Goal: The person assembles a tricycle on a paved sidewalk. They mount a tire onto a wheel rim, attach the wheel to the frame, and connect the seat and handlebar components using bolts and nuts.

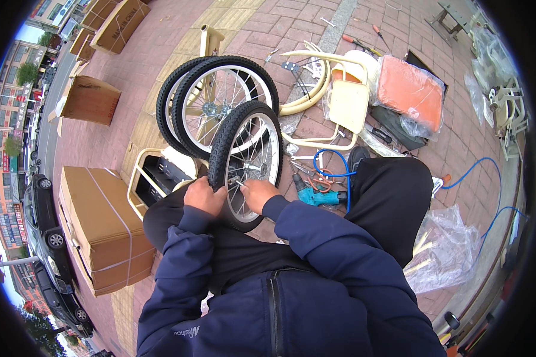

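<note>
From here I see my right hand (261,194) pinching a small silver metal piece (236,180) at a black-tyred, silver-rimmed wheel (250,162), but can't tell whether my left hand (204,196) grips.

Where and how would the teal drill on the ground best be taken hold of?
Probably by its handle, from above with the right hand: the drill lies on its side, handle running rightward from the body, and a blue hose passes its right end.

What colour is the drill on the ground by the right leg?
The drill is teal with black parts; it shows best in the head view.
</note>
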The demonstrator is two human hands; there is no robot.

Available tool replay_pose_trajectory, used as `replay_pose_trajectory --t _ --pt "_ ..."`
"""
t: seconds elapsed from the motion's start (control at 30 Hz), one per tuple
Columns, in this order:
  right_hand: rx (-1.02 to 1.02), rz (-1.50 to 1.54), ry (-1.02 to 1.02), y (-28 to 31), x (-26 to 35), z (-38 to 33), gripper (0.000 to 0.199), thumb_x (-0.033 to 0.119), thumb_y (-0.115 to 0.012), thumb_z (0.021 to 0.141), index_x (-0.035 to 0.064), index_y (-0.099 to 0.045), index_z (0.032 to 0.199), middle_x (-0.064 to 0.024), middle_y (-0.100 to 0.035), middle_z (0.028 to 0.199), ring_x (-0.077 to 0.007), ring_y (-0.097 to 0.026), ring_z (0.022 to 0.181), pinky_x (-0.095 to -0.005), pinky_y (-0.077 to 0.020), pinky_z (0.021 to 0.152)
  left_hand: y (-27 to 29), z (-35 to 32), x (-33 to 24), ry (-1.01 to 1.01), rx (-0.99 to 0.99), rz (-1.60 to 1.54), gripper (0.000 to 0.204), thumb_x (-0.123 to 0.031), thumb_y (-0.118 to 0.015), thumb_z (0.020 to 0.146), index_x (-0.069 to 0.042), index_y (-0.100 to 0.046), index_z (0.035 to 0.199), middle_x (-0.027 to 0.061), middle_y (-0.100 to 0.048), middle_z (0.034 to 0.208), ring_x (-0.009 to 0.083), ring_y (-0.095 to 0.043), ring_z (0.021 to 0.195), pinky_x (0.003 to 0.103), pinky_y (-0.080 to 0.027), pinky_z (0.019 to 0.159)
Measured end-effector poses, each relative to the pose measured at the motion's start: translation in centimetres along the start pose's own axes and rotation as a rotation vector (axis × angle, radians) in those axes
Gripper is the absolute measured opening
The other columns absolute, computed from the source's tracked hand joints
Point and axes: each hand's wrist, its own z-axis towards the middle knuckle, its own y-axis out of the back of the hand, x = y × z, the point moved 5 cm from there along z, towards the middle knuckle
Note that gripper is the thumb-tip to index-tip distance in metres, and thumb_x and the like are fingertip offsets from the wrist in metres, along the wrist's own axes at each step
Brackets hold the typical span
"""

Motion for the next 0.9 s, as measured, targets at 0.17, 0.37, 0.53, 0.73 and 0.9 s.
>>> replay_pose_trajectory --t 0.17,0.37,0.53,0.73,0.9 --pt "-0.03 -0.042 0.064 -1.1 -0.7 0.6 0.031 0.026 -0.049 0.096 0.001 -0.066 0.091 -0.0252 -0.067 0.091 -0.0447 -0.063 0.09 -0.0524 -0.0489 0.085 -0.1 -0.1 0.0 0.005 -0.008 0.005 0.037 -0.033 -0.071 0.074 0.002 -0.063 0.082 0.0236 -0.066 0.079 0.0413 -0.065 0.081 0.049 -0.052 0.074" --pt "-0.042 -0.075 0.145 -2.3 -1.4 1.2 0.031 0.025 -0.049 0.095 -0.0004 -0.066 0.089 -0.0251 -0.066 0.089 -0.0451 -0.063 0.087 -0.0528 -0.0491 0.083 -0.4 0.0 0.2 0.013 -0.001 -0.014 0.036 -0.033 -0.071 0.074 0.002 -0.063 0.081 0.0238 -0.066 0.079 0.0415 -0.065 0.081 0.049 -0.052 0.074" --pt "-0.066 -0.12 0.221 -2.1 -0.7 1.0 0.031 0.023 -0.051 0.094 -0.002 -0.066 0.083 -0.0229 -0.066 0.085 -0.0431 -0.064 0.082 -0.052 -0.0503 0.079 -0.4 -0.2 0.2 0.008 0.001 0.004 0.036 -0.032 -0.071 0.074 0.002 -0.062 0.08 0.0237 -0.066 0.079 0.0415 -0.065 0.081 0.049 -0.052 0.074" --pt "-0.092 -0.193 0.306 -2.2 0.1 0.2 0.033 0.022 -0.048 0.095 -0.0023 -0.065 0.081 -0.0198 -0.065 0.082 -0.0405 -0.064 0.079 -0.0519 -0.0506 0.074 -0.6 -0.3 0.3 -0.015 0.002 0.017 0.037 -0.033 -0.071 0.075 0.002 -0.062 0.081 0.0234 -0.066 0.081 0.0416 -0.065 0.081 0.049 -0.051 0.074" --pt "-0.094 -0.041 0.182 -2.2 -0.3 0.2 0.032 0.023 -0.049 0.095 -0.0028 -0.062 0.081 -0.0224 -0.064 0.081 -0.0426 -0.063 0.078 -0.0524 -0.0498 0.074 -0.6 -0.5 0.3 -0.025 -0.012 0.028 0.038 -0.033 -0.071 0.075 0.003 -0.062 0.082 0.0237 -0.066 0.083 0.0415 -0.065 0.082 0.049 -0.052 0.074"
